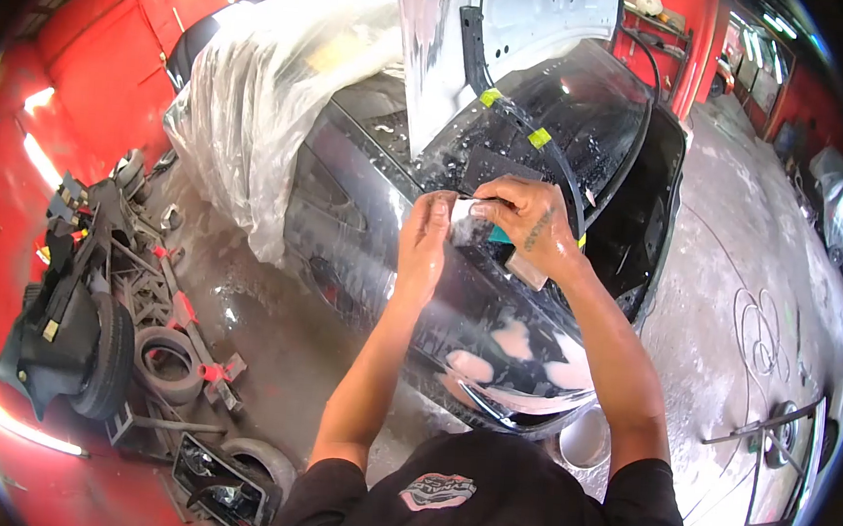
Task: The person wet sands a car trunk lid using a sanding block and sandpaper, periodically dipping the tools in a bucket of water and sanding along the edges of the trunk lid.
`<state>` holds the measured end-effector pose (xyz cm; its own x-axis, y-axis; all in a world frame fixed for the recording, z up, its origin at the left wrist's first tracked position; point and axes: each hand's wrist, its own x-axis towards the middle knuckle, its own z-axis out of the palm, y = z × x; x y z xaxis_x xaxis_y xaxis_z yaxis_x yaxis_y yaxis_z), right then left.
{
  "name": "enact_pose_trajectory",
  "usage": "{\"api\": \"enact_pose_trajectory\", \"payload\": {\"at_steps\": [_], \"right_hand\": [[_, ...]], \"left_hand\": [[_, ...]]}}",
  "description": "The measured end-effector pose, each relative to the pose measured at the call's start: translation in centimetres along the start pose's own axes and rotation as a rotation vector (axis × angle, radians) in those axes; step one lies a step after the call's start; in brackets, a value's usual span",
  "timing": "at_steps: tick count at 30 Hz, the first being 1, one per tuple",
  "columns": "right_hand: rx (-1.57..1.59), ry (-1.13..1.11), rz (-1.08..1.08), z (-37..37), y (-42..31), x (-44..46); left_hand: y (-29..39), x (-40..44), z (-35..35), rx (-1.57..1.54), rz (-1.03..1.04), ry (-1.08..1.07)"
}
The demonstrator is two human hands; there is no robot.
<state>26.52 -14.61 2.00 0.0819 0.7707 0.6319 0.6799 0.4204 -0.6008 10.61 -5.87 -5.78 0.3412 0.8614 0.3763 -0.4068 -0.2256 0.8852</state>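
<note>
My left hand (428,232) and my right hand (532,222) are close together over the dark car body (376,211). Both have their fingers pinched on a small whitish sheet (462,223), which looks folded; its kind is not clear. A bit of teal material (499,235) shows just under my right fingers. Behind that hand a dark square sheet (492,167) lies on the car. Below my right wrist rests a flat beige piece (525,271). Pale filler patches (514,339) mark the panel nearer to me.
A raised white panel (546,22) stands at the back, beside plastic sheeting (248,94) draped over the car. Yellow tape (540,137) sits on a black strip. Tyres (167,363) and metal parts fill the left; a bucket (585,439) stands near me; a thin cable (759,331) curls on the right floor.
</note>
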Motion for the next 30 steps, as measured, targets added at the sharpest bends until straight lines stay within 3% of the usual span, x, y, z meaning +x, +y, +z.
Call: {"api": "enact_pose_trajectory", "payload": {"at_steps": [3,6,13,16,19,25,30], "right_hand": [[0.029,-0.034,0.069,0.2,-0.2,-0.2],[0.023,0.081,-0.064,1.4,0.0,-0.8],[0.246,0.184,0.336,3.8,3.3,-2.6],[0.103,0.259,0.182,4.3,2.5,-2.9],[0.055,0.268,0.077,3.9,1.9,-2.4],[0.174,0.216,0.218,3.1,2.1,-1.6],[0.189,0.210,0.225,3.0,3.1,-1.0]], "left_hand": [[0.2,-0.2,-0.8,-0.055,0.192,-0.141],[0.1,-0.3,-0.6,-0.050,0.140,-0.054],[-0.4,0.3,-0.4,-0.038,0.159,0.113],[-0.2,0.0,0.5,0.014,0.144,0.064],[1.3,-0.6,2.3,-0.135,0.143,0.045],[1.0,0.0,0.7,0.249,0.109,-0.052],[0.6,0.4,1.0,0.081,0.110,-0.054]]}}
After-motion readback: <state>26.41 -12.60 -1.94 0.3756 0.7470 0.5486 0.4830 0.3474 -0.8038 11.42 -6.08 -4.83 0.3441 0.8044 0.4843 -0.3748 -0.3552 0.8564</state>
